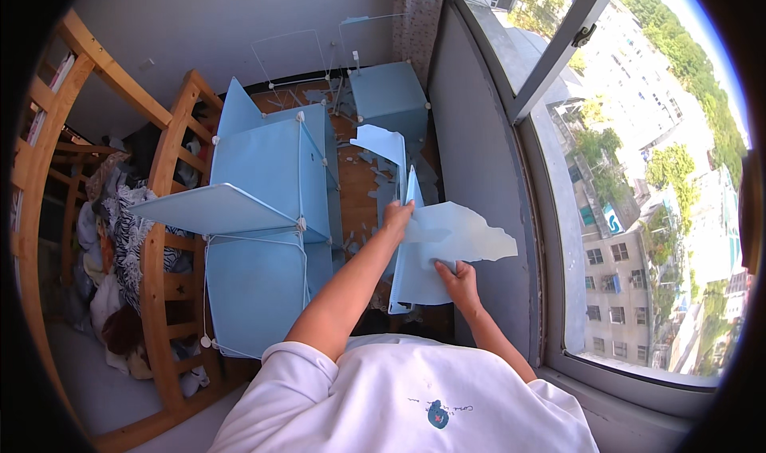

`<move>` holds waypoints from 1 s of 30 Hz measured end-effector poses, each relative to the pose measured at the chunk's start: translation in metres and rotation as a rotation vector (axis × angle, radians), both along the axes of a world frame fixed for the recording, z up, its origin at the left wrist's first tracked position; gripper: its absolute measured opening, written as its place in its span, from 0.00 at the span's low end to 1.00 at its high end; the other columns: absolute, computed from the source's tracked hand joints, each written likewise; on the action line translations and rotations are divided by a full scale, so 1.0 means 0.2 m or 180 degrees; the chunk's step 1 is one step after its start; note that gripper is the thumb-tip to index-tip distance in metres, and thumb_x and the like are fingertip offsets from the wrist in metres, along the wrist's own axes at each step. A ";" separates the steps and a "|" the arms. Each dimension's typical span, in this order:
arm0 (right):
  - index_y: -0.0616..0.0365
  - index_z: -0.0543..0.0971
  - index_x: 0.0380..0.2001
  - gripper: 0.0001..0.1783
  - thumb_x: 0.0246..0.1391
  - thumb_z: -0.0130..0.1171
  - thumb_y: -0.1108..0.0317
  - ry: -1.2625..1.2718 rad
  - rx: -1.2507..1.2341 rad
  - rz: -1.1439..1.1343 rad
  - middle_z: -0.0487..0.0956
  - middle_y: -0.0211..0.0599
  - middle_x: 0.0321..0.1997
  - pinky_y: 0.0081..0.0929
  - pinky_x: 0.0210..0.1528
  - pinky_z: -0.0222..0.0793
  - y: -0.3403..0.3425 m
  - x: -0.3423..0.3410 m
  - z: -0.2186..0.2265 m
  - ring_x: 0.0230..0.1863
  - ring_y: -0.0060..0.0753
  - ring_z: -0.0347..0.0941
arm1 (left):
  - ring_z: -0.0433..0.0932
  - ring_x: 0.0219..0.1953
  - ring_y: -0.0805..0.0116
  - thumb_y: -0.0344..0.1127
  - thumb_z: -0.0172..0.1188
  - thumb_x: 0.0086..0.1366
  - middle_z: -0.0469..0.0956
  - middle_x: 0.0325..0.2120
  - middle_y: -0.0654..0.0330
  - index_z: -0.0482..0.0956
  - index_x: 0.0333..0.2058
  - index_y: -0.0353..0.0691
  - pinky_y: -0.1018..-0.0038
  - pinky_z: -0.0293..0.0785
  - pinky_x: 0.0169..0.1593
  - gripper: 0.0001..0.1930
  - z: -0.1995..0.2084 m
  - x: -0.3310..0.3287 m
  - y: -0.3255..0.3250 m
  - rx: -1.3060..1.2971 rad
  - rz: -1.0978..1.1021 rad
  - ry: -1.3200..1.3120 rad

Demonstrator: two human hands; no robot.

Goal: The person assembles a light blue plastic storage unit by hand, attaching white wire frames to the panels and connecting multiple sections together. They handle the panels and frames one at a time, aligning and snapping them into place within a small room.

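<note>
In front of me I hold a broken light-blue plastic panel point(423, 273) with ragged, torn edges. My left hand point(397, 216) is closed on its upper left edge, by a thin upright rim. A jagged piece point(381, 142) juts out beyond that hand, and a pale flap point(471, 231) spreads to the right. My right hand point(457, 284) pinches the panel near its lower right edge, thumb on top. Whether the parts are fully separate I cannot tell.
To the left stands a blue cube storage rack point(259, 158) with white connectors and a panel sticking out. Wooden bed posts point(163, 254) rise beyond it. Blue shards point(383, 190) litter the wooden floor. Another blue cube point(387, 90) stands ahead; a window point(558, 174) lies right.
</note>
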State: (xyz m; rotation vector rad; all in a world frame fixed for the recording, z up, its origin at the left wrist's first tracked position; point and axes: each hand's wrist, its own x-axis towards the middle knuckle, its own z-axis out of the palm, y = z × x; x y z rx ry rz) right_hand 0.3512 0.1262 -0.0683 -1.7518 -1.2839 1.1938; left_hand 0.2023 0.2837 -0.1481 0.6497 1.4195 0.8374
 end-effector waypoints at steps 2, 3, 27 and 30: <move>0.68 0.75 0.22 0.14 0.48 0.59 0.65 -0.0252 0.0118 -0.0105 0.71 0.41 0.14 0.24 0.22 0.63 -0.02 0.01 0.02 0.18 0.19 0.63 | 0.70 0.25 0.70 0.38 0.57 0.57 0.73 0.24 0.60 0.73 0.32 0.32 0.68 0.67 0.29 0.13 0.04 0.05 0.00 0.0144 -0.0024 0.0417; 0.68 0.75 0.22 0.14 0.47 0.59 0.65 -0.0260 0.0289 -0.0164 0.72 0.44 0.14 0.25 0.23 0.63 -0.03 -0.01 0.03 0.17 0.22 0.65 | 0.72 0.26 0.64 0.39 0.57 0.55 0.74 0.24 0.56 0.74 0.30 0.32 0.67 0.68 0.30 0.13 0.01 0.05 0.01 0.0282 -0.0030 0.0689; 0.70 0.75 0.25 0.22 0.48 0.56 0.56 -0.1379 -0.0276 -0.0150 0.74 0.58 0.22 0.38 0.31 0.65 -0.12 0.08 0.00 0.27 0.55 0.72 | 0.74 0.34 0.45 0.43 0.56 0.53 0.76 0.28 0.45 0.75 0.29 0.34 0.59 0.70 0.38 0.15 0.13 0.18 0.01 0.1014 -0.0348 0.2216; 0.66 0.76 0.35 0.27 0.46 0.55 0.48 -0.1500 -0.0534 0.0047 0.77 0.55 0.33 0.39 0.41 0.66 -0.15 0.19 -0.09 0.38 0.55 0.72 | 0.74 0.35 0.45 0.43 0.56 0.54 0.76 0.28 0.45 0.74 0.31 0.34 0.59 0.70 0.38 0.15 0.19 0.19 -0.03 0.1131 -0.0570 0.2250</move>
